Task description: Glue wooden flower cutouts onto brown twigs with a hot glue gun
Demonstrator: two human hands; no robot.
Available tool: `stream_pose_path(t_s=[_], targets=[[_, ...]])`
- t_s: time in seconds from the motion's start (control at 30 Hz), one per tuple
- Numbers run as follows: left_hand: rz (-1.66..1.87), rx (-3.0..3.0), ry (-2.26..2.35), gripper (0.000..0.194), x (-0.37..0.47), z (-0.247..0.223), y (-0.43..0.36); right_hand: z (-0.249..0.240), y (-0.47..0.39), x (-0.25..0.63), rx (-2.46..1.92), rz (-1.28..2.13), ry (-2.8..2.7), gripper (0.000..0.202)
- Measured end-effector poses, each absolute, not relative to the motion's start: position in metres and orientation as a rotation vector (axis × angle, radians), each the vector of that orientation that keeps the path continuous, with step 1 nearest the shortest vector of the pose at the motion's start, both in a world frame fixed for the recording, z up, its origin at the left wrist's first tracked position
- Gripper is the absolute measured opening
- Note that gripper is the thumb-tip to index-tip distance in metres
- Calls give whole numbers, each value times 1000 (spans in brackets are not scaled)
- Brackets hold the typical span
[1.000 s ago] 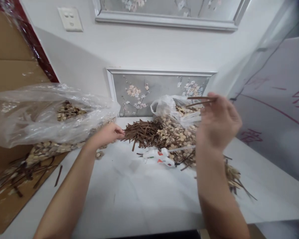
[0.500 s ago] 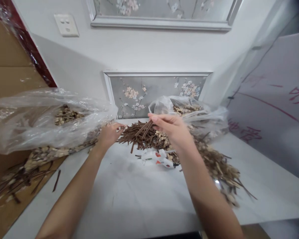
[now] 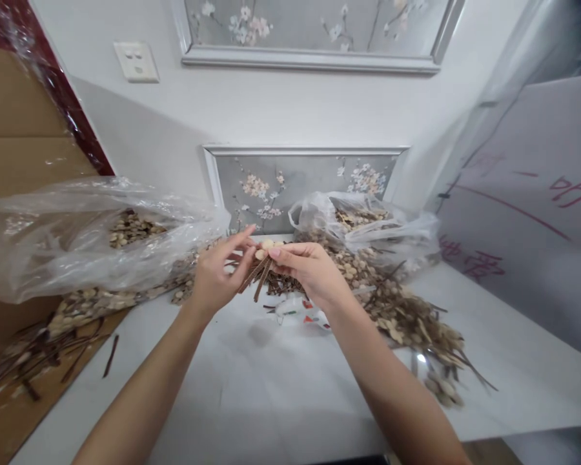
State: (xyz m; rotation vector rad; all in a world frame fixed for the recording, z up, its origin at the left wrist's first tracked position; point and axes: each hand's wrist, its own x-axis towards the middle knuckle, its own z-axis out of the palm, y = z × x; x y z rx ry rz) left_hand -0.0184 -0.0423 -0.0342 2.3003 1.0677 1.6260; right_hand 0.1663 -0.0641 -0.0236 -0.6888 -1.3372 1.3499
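Observation:
My left hand [image 3: 219,272] and my right hand [image 3: 310,266] meet over the middle of the table. Between my right fingertips is a small bunch of thin brown sticks [image 3: 260,276] that hangs downward, with pale round discs [image 3: 268,245] at its upper end. The left thumb and a finger close on the discs' left side, while the index finger points up. Behind and below the hands lies a pile of brown sticks [image 3: 283,284], partly hidden. A white glue gun [image 3: 293,309] with orange marks rests just below the right hand, its right part covered by the wrist.
Clear plastic bags of pale pieces lie at left [image 3: 174,223] and right [image 3: 397,229]. Bundles of dried discs and stems [image 3: 416,316] spread over the white table [image 3: 271,387] at right. Cardboard with stems [image 3: 72,349] is at left. A framed floral panel [image 3: 300,152] stands behind.
My right hand has moved left and down with the sticks, and my left hand has shifted slightly right. The hands now meet at the discs.

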Motion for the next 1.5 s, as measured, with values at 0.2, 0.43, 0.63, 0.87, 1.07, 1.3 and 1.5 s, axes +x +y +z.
stream_pose_path(t_s=[0.2,0.43,0.63,0.87,1.07,1.3,1.5], targets=[[1510,1933,975,26,-17,-18,-57,-24,-65,161,-678,1262,-1366,21],[1321,1988,1020,21,-19,-10,-62,-27,-67,157,-645,1173,-1432,22],[1230,1926,884,16,-27,-15,-51,-30,-66,153,-660,1149,-1457,20],[1396,1632,862,17,-29,-18,-47,-34,-65,146,-534,990,-1293,20],[1309,1546,838,18,-32,-11,-53,-36,-63,147,-554,985,-1437,14],[1244,1525,895,19,-33,-10,-52,-42,-60,146,-597,959,-1489,18],[1222,1644,991,21,-37,-8,-52,-30,-63,146,-605,973,-1516,21]])
